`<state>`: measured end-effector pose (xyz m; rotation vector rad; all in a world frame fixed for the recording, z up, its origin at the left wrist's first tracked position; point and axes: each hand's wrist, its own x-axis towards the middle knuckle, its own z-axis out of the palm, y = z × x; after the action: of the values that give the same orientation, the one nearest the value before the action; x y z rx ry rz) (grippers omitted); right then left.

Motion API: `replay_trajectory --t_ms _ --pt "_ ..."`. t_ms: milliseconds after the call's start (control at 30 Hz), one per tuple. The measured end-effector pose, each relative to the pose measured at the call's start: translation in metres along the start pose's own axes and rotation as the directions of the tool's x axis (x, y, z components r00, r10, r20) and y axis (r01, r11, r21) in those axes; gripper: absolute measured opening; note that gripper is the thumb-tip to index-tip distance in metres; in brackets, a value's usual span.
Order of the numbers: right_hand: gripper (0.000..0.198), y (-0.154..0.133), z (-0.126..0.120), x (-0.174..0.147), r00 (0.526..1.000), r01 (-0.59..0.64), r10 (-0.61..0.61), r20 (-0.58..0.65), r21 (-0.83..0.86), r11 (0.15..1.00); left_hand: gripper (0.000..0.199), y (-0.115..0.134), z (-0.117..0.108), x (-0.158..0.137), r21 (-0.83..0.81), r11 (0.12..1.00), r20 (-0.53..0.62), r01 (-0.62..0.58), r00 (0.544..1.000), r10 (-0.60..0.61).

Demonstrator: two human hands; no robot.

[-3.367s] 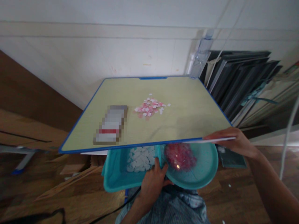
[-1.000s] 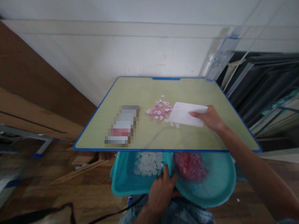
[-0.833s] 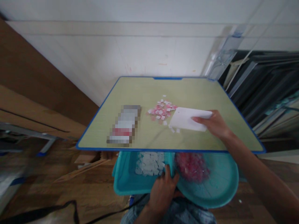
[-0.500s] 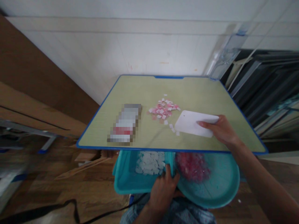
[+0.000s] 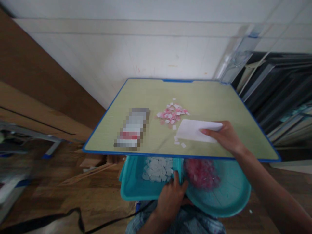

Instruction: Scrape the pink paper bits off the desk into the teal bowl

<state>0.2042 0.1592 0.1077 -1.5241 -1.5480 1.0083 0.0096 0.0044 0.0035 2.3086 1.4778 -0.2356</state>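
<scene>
Nearest to us, the patterned cloth (image 5: 195,221) of the lap, and just above it the left hand (image 5: 170,198), down at six o'clock from the pile of squares on the table, its index finger reaching over the rim where two vessels meet; whether those bent fingers grip the rim or simply rest there, I can't tell. At seven o'clock sits the turquoise tray (image 5: 143,197) with white pieces (image 5: 157,169) in it, and at five the round basin (image 5: 231,195), carrying a glossy pink-red heap (image 5: 202,174). Up onto the blue-edged table (image 5: 214,97) now: a few loose white squares (image 5: 183,145) lie between five and six o'clock, and at four, here's the white card (image 5: 191,130), just beside the pile, pinched in the right hand (image 5: 229,135), thumb on top, the other fingers mostly hidden beneath. There's the pile of pink and white squares (image 5: 170,116) itself, with a pixelated slab (image 5: 134,126) between eight and nine o'clock. Farther out, a clear bottle (image 5: 237,60) at two, dark panels (image 5: 280,84) leaning beyond it towards three, and the white wall (image 5: 146,48) across twelve.
</scene>
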Motion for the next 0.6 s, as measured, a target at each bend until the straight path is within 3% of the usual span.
replay_trajectory --t_ms 100,167,233,367,500,600 --pt "0.027 0.003 -0.006 0.009 0.986 0.035 -0.024 -0.167 0.063 0.997 0.060 0.000 0.000 0.000 0.000 1.000 -0.007 0.001 1.000 -0.001" --pt "0.030 0.010 -0.013 0.020 0.949 0.083 -0.036 -0.313 0.138 0.987 0.060 0.000 0.000 0.000 -0.003 1.000 -0.007 0.007 1.000 -0.007" --pt "0.033 0.017 -0.018 0.030 0.927 0.104 -0.034 -0.374 0.168 0.980 0.061 0.000 0.000 0.000 -0.005 1.000 -0.007 0.008 1.000 -0.008" --pt "0.030 0.024 -0.021 0.037 0.930 0.072 -0.009 -0.368 0.158 0.985 0.062 0.000 -0.002 0.000 -0.004 1.000 0.016 0.005 1.000 -0.004" --pt "0.026 0.013 -0.014 0.028 0.966 0.013 0.002 -0.260 0.056 0.998 0.061 0.000 -0.003 0.000 -0.008 1.000 0.033 0.013 0.999 -0.013" --pt "0.026 0.001 -0.004 0.023 0.983 0.036 -0.028 -0.181 0.042 0.999 0.060 0.000 -0.002 -0.001 -0.016 1.000 0.034 0.012 0.999 -0.011"
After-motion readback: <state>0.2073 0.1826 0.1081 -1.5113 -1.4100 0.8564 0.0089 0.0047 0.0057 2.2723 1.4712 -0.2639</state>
